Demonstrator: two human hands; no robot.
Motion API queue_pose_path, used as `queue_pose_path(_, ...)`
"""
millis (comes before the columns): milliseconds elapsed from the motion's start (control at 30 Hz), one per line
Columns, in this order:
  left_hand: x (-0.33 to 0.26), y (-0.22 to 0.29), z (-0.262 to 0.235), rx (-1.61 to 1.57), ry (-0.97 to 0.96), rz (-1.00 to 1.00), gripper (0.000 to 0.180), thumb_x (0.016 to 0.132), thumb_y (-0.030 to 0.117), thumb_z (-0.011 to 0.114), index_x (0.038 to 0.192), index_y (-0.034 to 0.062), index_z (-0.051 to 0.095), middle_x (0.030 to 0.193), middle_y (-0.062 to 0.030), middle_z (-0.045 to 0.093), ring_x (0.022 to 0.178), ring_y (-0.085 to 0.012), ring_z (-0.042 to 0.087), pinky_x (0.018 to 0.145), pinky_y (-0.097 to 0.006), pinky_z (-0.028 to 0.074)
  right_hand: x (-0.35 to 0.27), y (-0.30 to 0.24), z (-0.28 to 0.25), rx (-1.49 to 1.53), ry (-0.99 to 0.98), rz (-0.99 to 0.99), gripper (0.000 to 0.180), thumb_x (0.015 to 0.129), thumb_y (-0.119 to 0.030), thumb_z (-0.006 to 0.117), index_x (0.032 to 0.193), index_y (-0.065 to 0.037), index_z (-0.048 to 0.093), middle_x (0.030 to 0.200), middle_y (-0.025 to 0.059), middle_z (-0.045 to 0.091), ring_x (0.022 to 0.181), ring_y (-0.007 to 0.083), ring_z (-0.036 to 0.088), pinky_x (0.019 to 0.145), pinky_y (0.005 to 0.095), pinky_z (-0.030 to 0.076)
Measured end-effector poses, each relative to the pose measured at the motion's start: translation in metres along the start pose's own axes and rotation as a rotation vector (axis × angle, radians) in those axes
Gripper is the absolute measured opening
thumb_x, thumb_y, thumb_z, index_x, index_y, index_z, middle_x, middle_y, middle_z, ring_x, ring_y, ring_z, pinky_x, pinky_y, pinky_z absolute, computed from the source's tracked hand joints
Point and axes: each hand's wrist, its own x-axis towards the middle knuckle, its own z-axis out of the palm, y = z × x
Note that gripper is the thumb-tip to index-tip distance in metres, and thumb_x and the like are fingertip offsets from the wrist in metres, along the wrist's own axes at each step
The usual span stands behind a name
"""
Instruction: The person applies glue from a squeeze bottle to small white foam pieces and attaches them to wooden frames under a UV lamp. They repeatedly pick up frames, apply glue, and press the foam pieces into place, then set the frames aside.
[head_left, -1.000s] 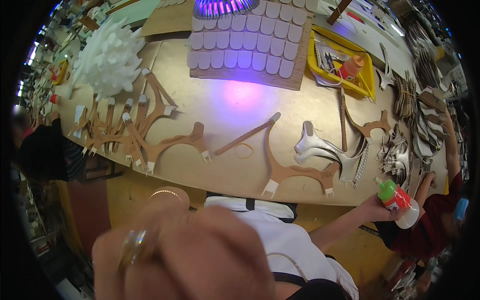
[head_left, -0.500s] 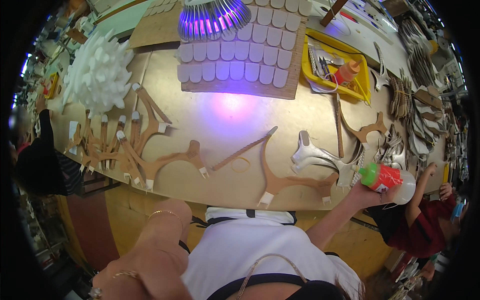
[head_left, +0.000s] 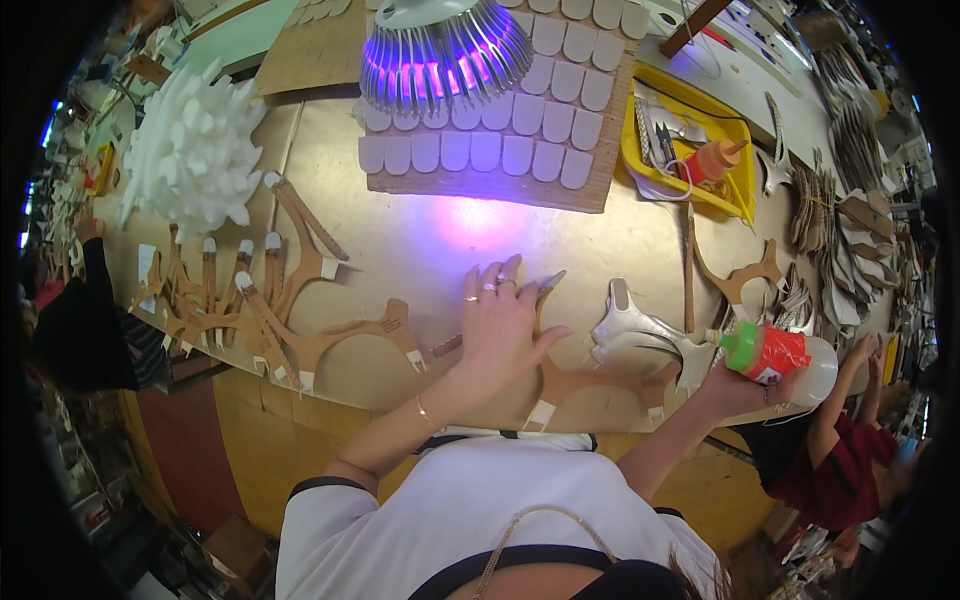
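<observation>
My left hand (head_left: 497, 325), fingers stretched and palm down, is at the middle of the worktable (head_left: 400, 270). It covers most of a braided strip (head_left: 447, 346) and part of a tan leather shoe-strap piece (head_left: 590, 383) with white tabs. Whether its fingers press on either cannot be made out. At the table's front right, my right hand (head_left: 740, 392) is wrapped round a clear squeeze bottle (head_left: 785, 357) with a green cap and red label, tilted sideways. Beside the bottle's nozzle lies a silver strap piece (head_left: 640, 325). Another tan strap piece (head_left: 748, 272) lies beyond it.
A finned lamp (head_left: 445, 60) hangs low, casting purple light. Behind it, cardboard (head_left: 480, 190) bears rows of pale rounded pieces. A yellow tray (head_left: 738, 205) holds an orange bottle. Tan straps (head_left: 290, 335) and a white foam pile (head_left: 195, 150) lie left. Co-workers sit at both sides.
My left hand has come up from beside my body onto the middle of the table, over the strip. The bottle stays in my right hand. The view has shifted slightly.
</observation>
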Motion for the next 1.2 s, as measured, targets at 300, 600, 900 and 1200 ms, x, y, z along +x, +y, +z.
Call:
queue_pose_path(300,0.018,-0.014,0.012,-0.447,0.453,0.139,0.022,0.067,0.001,0.07,0.088,0.0068,0.064,0.095,-0.0056,0.069,0.078,-0.0212,0.066,0.072,-0.034,0.051,-0.033,0.037,0.046,0.801,-0.867,1.261,0.077,0.082,-0.052,0.059,0.133,0.001,0.035,0.135,0.0275,0.039,0.097,0.029,0.051,0.075,0.0441,0.052)
queue_pose_path(600,0.033,-0.026,-0.013,-0.493,0.603,0.085,0.024,0.065,-0.004,0.073,0.086,0.0045,0.063,0.098,-0.0116,0.07,0.079,-0.0228,0.069,0.066,-0.029,0.055,-0.096,0.085,0.096,0.673,-1.105,1.151,0.08,0.082,-0.053,0.058,0.134,0.001,0.032,0.104,0.0211,0.051,0.069,0.0258,0.053,0.066,0.0439,0.049)
queue_pose_path(900,0.039,-0.049,-0.019,-0.712,0.544,0.022,0.02,0.073,-0.003,0.073,0.089,0.0018,0.062,0.101,-0.0147,0.069,0.087,-0.0254,0.069,0.073,-0.03,0.056,-0.112,0.119,0.114,0.924,-1.002,1.381,0.081,0.079,-0.054,0.064,0.129,0.003,0.033,0.088,0.0124,0.05,0.069,0.0243,0.053,0.064,0.0371,0.047)
queue_pose_path(1200,0.045,-0.07,-0.013,-0.56,0.539,0.056,0.038,0.084,0.0,0.062,0.121,0.0031,0.059,0.11,-0.0154,0.065,0.088,-0.0278,0.066,0.072,-0.034,0.055,-0.138,0.122,0.127,0.919,-0.795,1.417,0.078,0.082,-0.055,0.054,0.128,0.005,0.038,0.09,0.0164,0.052,0.075,0.0284,0.056,0.07,0.0413,0.048)
